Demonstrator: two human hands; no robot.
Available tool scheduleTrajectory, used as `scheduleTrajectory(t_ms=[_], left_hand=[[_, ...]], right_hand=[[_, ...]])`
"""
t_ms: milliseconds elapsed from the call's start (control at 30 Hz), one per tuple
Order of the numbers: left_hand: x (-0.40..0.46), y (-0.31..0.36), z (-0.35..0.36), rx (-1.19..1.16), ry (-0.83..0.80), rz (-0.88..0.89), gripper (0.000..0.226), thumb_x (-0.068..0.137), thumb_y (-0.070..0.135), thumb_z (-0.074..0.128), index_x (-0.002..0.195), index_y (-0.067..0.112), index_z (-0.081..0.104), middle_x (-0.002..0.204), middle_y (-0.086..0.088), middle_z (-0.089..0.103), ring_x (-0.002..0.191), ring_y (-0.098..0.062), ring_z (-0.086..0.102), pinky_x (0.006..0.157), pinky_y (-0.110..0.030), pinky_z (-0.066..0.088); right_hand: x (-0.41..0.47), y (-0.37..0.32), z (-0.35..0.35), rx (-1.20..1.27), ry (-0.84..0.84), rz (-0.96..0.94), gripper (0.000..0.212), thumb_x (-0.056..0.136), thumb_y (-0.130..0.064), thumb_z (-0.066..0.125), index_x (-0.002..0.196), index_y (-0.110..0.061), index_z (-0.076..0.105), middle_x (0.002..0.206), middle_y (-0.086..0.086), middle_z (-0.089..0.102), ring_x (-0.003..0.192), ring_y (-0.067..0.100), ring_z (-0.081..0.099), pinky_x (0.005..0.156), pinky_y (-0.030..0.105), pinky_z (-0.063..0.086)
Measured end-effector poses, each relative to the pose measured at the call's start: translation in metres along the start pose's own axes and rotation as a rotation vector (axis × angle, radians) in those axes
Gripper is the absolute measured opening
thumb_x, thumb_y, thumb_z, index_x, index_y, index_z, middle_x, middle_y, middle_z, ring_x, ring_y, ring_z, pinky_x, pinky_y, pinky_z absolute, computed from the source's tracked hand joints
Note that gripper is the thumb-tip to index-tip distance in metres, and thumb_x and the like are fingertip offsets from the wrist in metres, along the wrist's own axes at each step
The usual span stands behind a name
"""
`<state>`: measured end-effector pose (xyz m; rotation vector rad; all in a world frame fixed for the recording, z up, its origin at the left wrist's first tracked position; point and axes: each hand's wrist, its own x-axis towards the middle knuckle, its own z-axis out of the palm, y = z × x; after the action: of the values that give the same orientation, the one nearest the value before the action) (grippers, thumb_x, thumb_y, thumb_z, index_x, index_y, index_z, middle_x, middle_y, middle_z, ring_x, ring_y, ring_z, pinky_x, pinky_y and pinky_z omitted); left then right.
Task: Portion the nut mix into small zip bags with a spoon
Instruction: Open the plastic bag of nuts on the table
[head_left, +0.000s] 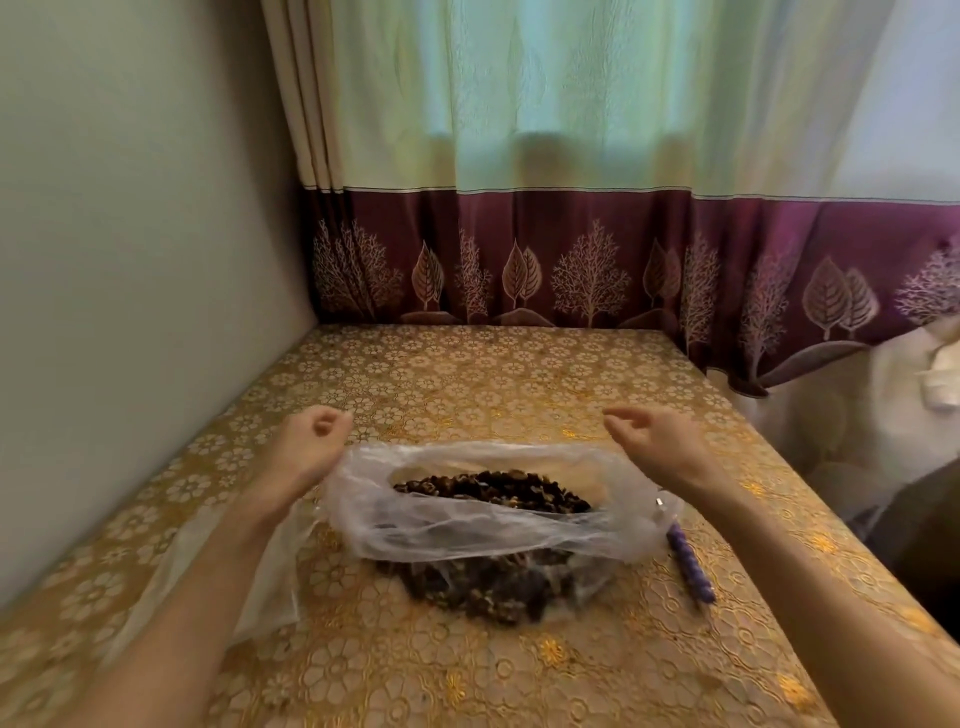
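Both bare forearms reach in from the near edge, one on each side of the big clear plastic bag. The left hand is lifted just above the bag's left rim, its fingers curled loosely inward towards the palm; it is blurred, and I cannot tell whether it pinches the thin plastic or holds nothing. The right hand hovers above the right rim with fingers relaxed and half bent, thumb apart from them, gripping nothing that I can see.

The bag lies in the middle of the gold, flower-patterned surface, its mouth gaping upward and stretched wide from left to right. Inside is one heap of dark brown nut mix, showing through the mouth and again through the near wall.

One spoon with a ribbed purple handle lies flat just right of the bag, its long axis running from the bag's right corner towards the near right edge; the bowl end is hidden under the plastic.

A flat clear sheet of plastic lies under the left forearm; how many small bags it makes I cannot tell.
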<state>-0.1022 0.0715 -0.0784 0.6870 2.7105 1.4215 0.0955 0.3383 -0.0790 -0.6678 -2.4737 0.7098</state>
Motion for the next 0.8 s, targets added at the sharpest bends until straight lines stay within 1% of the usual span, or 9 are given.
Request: scheduleTrajectory(t_ms=[100,200,300,367,467,533,600,700,800], left_hand=[[-0.005,0.018,0.016,0.274,-0.040,0.088,0.044,0.091,0.047,0.047,0.120,0.015,0.054,0.118,-0.006,0.058,0.096,-0.016,0.054,0.085,-0.036,0.048],[-0.006,0.014,0.031,0.455,-0.163,0.056,0.050,0.089,0.048,0.052,0.123,0.012,0.052,0.118,-0.005,0.058,0.102,-0.018,0.056,0.086,-0.033,0.047],[-0.007,0.001,0.035,0.289,-0.222,0.016,0.031,0.094,0.035,0.051,0.094,0.007,0.065,0.077,-0.002,0.059,0.057,-0.012,0.048,0.054,-0.018,0.037],[-0.005,-0.005,0.031,0.105,-0.268,-0.055,0.028,0.093,0.029,0.053,0.081,0.007,0.065,0.062,0.001,0.054,0.043,-0.008,0.040,0.042,-0.014,0.032],[0.003,-0.009,0.026,-0.388,-0.311,-0.303,0.027,0.091,0.024,0.053,0.086,-0.001,0.063,0.071,-0.009,0.063,0.054,-0.014,0.057,0.048,-0.022,0.047],[0.011,-0.013,0.025,-0.660,-0.329,-0.485,0.026,0.093,0.019,0.050,0.095,-0.005,0.058,0.073,-0.014,0.061,0.060,-0.022,0.057,0.049,-0.029,0.053],[0.016,-0.018,0.028,-0.756,-0.337,-0.584,0.022,0.093,0.017,0.050,0.096,-0.004,0.056,0.065,-0.011,0.057,0.052,-0.020,0.054,0.040,-0.025,0.050],[0.021,-0.026,0.031,-0.730,-0.347,-0.659,0.023,0.091,0.017,0.053,0.083,-0.003,0.055,0.048,-0.007,0.053,0.044,-0.017,0.051,0.034,-0.022,0.046],[0.023,-0.032,0.031,-0.594,-0.364,-0.666,0.024,0.090,0.019,0.056,0.088,-0.004,0.060,0.057,-0.008,0.056,0.048,-0.018,0.051,0.039,-0.024,0.047]], right_hand=[[0.001,-0.010,0.018,-0.271,-0.158,-0.120,0.056,0.093,-0.047,0.049,0.139,-0.017,0.043,0.145,0.002,0.043,0.135,0.018,0.037,0.111,0.036,0.029],[0.002,-0.006,0.033,-0.421,-0.295,-0.030,0.062,0.095,-0.047,0.046,0.145,-0.014,0.033,0.146,0.007,0.042,0.133,0.025,0.040,0.107,0.039,0.037],[0.003,-0.002,0.041,-0.142,-0.182,0.062,0.036,0.098,-0.028,0.048,0.123,-0.005,0.059,0.117,0.012,0.066,0.104,0.024,0.062,0.091,0.037,0.049],[0.005,-0.002,0.043,0.001,-0.123,0.118,0.027,0.098,-0.021,0.049,0.099,-0.002,0.068,0.088,0.009,0.071,0.070,0.017,0.063,0.068,0.029,0.051],[0.012,0.000,0.043,0.428,-0.176,0.333,0.020,0.096,-0.012,0.051,0.081,-0.001,0.057,0.065,0.007,0.059,0.047,0.010,0.052,0.044,0.020,0.042],[0.019,0.000,0.039,0.856,-0.287,0.501,0.011,0.094,-0.006,0.049,0.085,-0.001,0.050,0.062,0.007,0.052,0.045,0.014,0.051,0.039,0.021,0.044],[0.027,0.000,0.036,1.068,-0.385,0.628,0.007,0.094,-0.003,0.046,0.092,0.003,0.050,0.055,0.005,0.050,0.040,0.013,0.049,0.036,0.021,0.044],[0.035,0.004,0.042,1.111,-0.486,0.733,0.013,0.096,0.000,0.042,0.101,0.006,0.053,0.043,0.002,0.050,0.032,0.010,0.046,0.032,0.020,0.042],[0.035,0.011,0.047,0.934,-0.463,0.721,0.011,0.096,-0.003,0.046,0.090,0.002,0.053,0.043,0.002,0.055,0.034,0.010,0.051,0.034,0.021,0.045]])
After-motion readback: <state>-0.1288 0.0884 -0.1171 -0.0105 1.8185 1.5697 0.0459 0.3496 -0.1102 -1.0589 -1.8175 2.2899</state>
